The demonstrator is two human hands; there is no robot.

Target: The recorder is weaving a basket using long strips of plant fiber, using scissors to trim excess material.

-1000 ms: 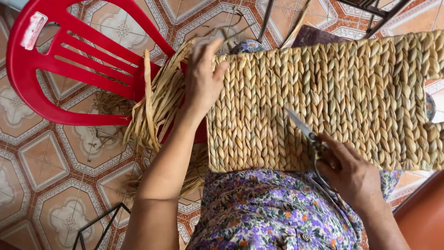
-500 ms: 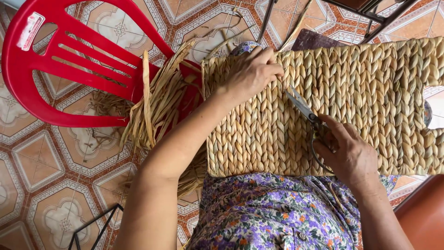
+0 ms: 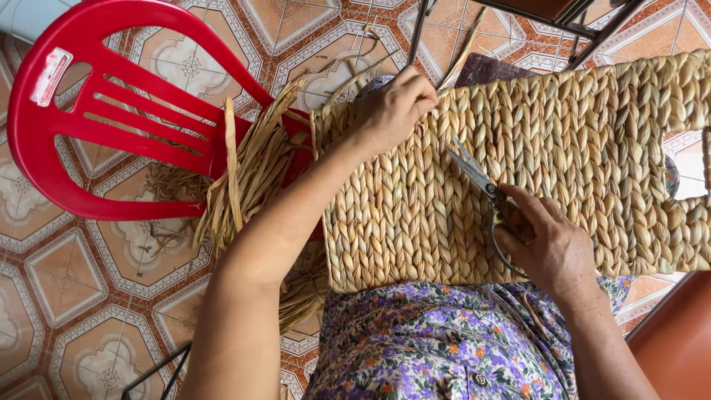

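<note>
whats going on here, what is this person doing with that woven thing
A person in a purple floral dress has a woven straw mat lying across their lap. The left hand presses on its far edge, while the right hand holds scissors with the blades pointing over the weave. A bundle of loose dried straw lies on a red plastic chair to the left, on a patterned tile floor.

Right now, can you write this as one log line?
left hand: pressing woven straw panel | right hand: holding scissors, blades on panel | red plastic chair: beside
</note>
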